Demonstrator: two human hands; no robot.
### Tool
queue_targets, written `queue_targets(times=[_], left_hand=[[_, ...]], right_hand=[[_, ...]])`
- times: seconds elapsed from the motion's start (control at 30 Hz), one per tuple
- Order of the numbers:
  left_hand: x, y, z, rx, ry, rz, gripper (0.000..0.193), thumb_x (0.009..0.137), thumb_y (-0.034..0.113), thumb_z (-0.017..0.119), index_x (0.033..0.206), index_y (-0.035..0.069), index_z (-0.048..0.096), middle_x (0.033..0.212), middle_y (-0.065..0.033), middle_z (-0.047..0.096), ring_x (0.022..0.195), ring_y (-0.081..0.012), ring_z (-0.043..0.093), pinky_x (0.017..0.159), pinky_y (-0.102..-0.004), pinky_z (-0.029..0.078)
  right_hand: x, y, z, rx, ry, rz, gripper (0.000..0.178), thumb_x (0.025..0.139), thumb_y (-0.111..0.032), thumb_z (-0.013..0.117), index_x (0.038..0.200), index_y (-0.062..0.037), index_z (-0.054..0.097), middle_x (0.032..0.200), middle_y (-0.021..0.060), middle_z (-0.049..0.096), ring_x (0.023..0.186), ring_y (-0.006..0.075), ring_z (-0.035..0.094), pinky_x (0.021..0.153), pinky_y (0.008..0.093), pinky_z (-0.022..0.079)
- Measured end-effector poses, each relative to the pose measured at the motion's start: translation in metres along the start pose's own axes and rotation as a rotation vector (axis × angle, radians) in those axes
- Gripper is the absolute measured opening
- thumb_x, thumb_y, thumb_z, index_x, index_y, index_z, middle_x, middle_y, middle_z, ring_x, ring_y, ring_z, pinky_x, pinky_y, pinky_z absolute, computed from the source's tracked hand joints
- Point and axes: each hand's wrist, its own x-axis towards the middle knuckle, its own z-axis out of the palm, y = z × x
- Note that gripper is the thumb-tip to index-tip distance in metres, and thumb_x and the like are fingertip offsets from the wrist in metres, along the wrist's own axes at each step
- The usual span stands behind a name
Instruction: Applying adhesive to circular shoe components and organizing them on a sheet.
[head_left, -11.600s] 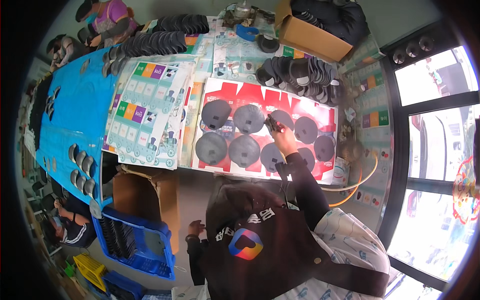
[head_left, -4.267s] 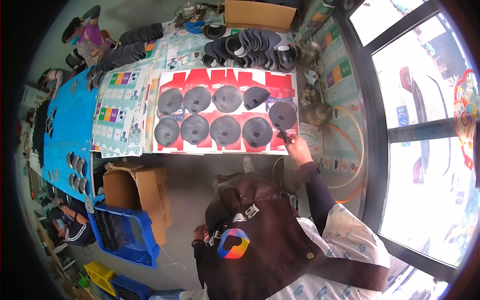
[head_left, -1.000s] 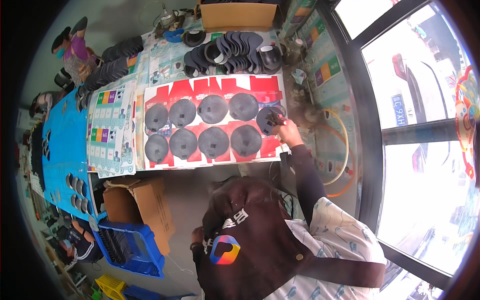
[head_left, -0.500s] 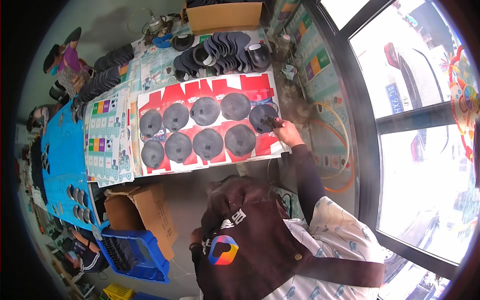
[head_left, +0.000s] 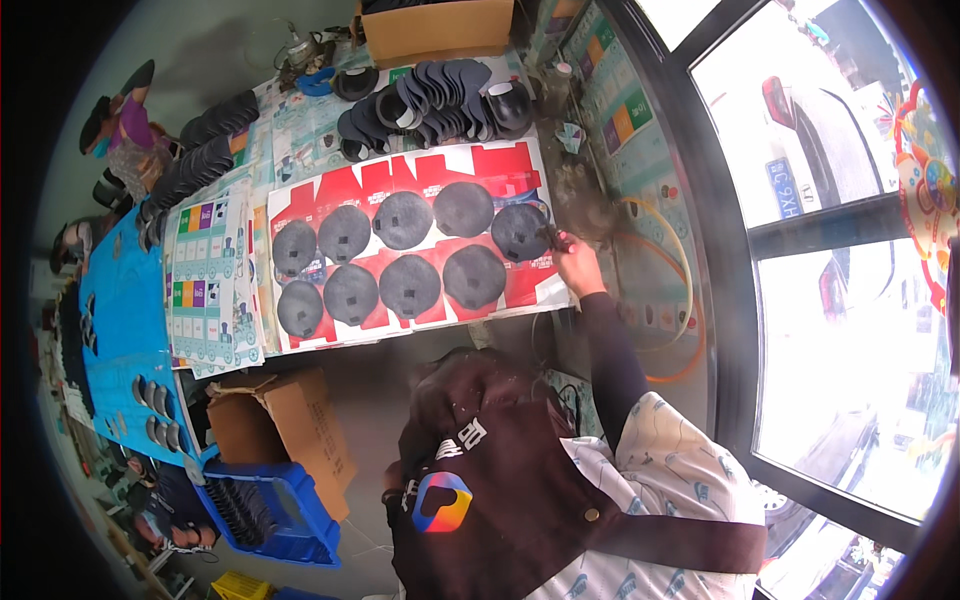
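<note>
Where the daylight enters, at 3 o'clock, stands a black-framed window [head_left: 850, 340], a car visible beyond the glass. My dark apron [head_left: 520, 480] fills the 6 o'clock side. Worktable [head_left: 285, 145] runs across 11 to 12 o'clock, covered with printed sheets; a blue-topped table [head_left: 125, 330] lies at 9. At 10 o'clock, a co-worker [head_left: 135, 130] in purple, one arm raised.

On the worktable, toward 11: red-and-white printed board [head_left: 437, 175], lying flat, slightly skewed. Open brown carton [head_left: 315, 425] at 8 o'clock, below table level, with a blue plastic crate [head_left: 312, 510] just beside it, between 7 and 8, dark curved pieces packed inside. Cardboard box [head_left: 440, 32] at 12, far edge of the worktable; nearer me, an overlapping stack of dark visor-like pieces [head_left: 430, 100].

Nine grey discs [head_left: 409, 286] lie on the board: two rows of four, plus a ninth at 1 o'clock. Most show a small dark square.

My hands are well apart. Right hand [head_left: 577, 268], between 2 and 3 o'clock, has its fingers closed round a small dark hand tool [head_left: 556, 238], kind too blurred to tell. Its tip is at the ninth disc's right edge; contact I cannot tell. Left hand [head_left: 393, 468], at 7, almost hidden by the apron; cannot tell whether it grasps anything.
</note>
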Motion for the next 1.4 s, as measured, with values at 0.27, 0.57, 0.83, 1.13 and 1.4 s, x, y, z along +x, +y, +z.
queue_targets(times=[0.27, 0.57, 0.83, 1.13, 1.4], left_hand=[[0.003, -0.008, -0.001, 0.145, -0.184, -0.132, 0.024, 0.089, 0.03, 0.061, 0.097, 0.009, 0.069, 0.096, -0.0176, 0.071, 0.087, -0.0378, 0.069, 0.075, -0.0495, 0.057], [-0.007, -0.001, 0.014, -0.031, 0.052, -0.044, 0.023, 0.091, 0.029, 0.057, 0.095, 0.011, 0.071, 0.091, -0.0154, 0.071, 0.085, -0.0369, 0.069, 0.074, -0.0498, 0.056], [-0.014, 0.007, 0.017, 0.003, 0.086, 0.036, 0.021, 0.091, 0.027, 0.057, 0.097, 0.011, 0.071, 0.094, -0.0144, 0.072, 0.086, -0.0367, 0.069, 0.076, -0.0506, 0.055], [-0.004, 0.014, 0.011, -0.079, 0.243, 0.115, 0.022, 0.089, 0.021, 0.058, 0.103, 0.009, 0.071, 0.098, -0.0136, 0.072, 0.092, -0.0344, 0.069, 0.081, -0.0458, 0.056], [0.021, 0.019, 0.0, 0.053, 0.081, 0.095, 0.017, 0.091, 0.022, 0.059, 0.098, 0.011, 0.071, 0.093, -0.0123, 0.072, 0.091, -0.0338, 0.069, 0.078, -0.0466, 0.056]], right_hand=[[-0.009, 0.028, -0.003, -0.061, -0.036, 0.109, 0.036, 0.081, -0.019, 0.059, 0.112, -0.0025, 0.069, 0.1, 0.0296, 0.069, 0.102, 0.0452, 0.065, 0.087, 0.0488, 0.05], [-0.007, 0.009, 0.011, -0.038, -0.317, 0.12, 0.018, 0.078, -0.019, 0.06, 0.08, -0.0023, 0.067, 0.063, 0.0105, 0.063, 0.056, 0.0202, 0.063, 0.051, 0.0353, 0.046], [0.002, 0.02, 0.007, -0.093, -0.403, 0.143, 0.032, 0.083, -0.025, 0.061, 0.099, 0.0016, 0.07, 0.092, 0.0305, 0.068, 0.097, 0.045, 0.067, 0.082, 0.049, 0.051], [0.0, 0.023, 0.009, -0.09, -0.284, 0.015, 0.029, 0.078, -0.02, 0.062, 0.096, 0.0009, 0.068, 0.077, 0.0182, 0.069, 0.069, 0.0298, 0.066, 0.066, 0.0408, 0.05], [0.005, 0.022, -0.011, 0.004, -0.378, 0.106, 0.036, 0.082, -0.022, 0.066, 0.11, 0.0003, 0.067, 0.097, 0.0258, 0.07, 0.096, 0.0416, 0.067, 0.082, 0.0434, 0.051]])
